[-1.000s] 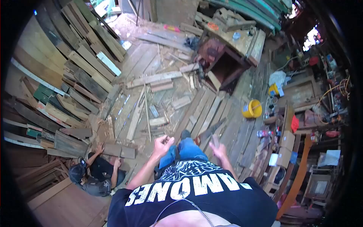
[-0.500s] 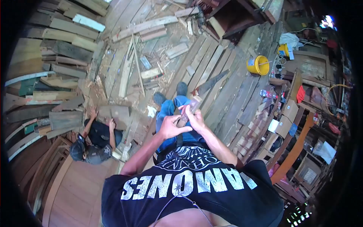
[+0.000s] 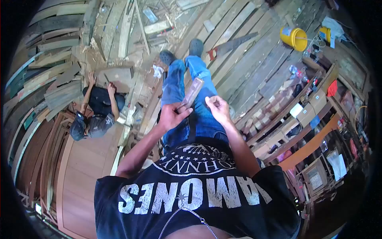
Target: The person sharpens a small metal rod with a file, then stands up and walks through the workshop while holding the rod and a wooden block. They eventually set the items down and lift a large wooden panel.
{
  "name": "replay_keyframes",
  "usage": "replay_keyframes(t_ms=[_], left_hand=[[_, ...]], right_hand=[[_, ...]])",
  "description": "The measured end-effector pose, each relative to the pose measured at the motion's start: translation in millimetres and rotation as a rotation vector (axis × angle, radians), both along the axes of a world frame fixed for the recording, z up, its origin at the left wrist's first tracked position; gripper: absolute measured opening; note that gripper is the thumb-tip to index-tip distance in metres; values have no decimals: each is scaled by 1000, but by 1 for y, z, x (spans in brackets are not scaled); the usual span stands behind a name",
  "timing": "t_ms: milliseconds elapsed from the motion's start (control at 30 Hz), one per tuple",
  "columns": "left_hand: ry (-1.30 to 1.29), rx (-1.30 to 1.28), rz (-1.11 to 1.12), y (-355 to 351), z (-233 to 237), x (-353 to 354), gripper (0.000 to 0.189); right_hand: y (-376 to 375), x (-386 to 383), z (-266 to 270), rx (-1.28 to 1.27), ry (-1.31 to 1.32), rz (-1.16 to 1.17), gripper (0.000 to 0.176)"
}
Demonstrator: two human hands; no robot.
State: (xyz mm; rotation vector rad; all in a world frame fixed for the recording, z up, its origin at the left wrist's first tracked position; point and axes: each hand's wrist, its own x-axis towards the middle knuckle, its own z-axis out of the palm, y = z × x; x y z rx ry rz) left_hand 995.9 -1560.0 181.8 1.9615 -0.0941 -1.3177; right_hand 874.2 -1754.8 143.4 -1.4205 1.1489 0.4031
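Note:
My left hand is closed around the lower end of a short, brownish rectangular wooden block, which tilts up and to the right over my thighs. The far end of the block shows paler. To the right of the block, and apart from it, is my right hand, with thumb and fingers drawn together in a pinch. Whatever may be between those fingertips is too small to make out. Beyond my feet a handsaw with a reddish handle lies on the plank floor.
A co-worker in a cap crouches at the left, by stacked boards. Wood scraps and shavings litter the floor ahead. A yellow bucket stands at the upper right. Cluttered shelving and piled small wood blocks line the right side.
My right hand has let go of the block and moved right, while my left hand keeps it. The view has tilted, so the floor and saw appear higher.

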Motion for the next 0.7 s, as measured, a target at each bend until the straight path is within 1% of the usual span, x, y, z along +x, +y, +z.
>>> replay_keyframes(t_ms=[33,100,167,333,400,433,567,600,667,700], left_hand=[[8,18,-27,1,-4,-1,34],[12,32,-42,0,-9,-4,35],[15,48,-60,-1,-10,-6,36],[34,92,-100,-11,-3,4,39],[10,91,-105,-18,7,13,39],[-13,104,-105,-22,15,17,40],[-116,110,-49,-28,44,27,40],[-136,97,-14,-29,55,31,40],[-176,91,24,-27,75,40,41],[-174,106,53,-24,84,44,45]], right_hand=[[-1,-8,-4,4,53,-14,28],[1,-20,-14,-88,21,-53,28],[-4,-27,-16,-138,116,-11,30],[-16,-47,-21,-196,159,-14,30],[-22,-48,-16,-231,178,-15,30],[-26,-48,-14,-234,177,35,24],[-40,-33,0,-295,147,101,24],[-43,-29,-3,-269,113,25,29],[-51,-7,0,-263,-27,-3,27],[-57,5,3,-241,-93,-20,26]])
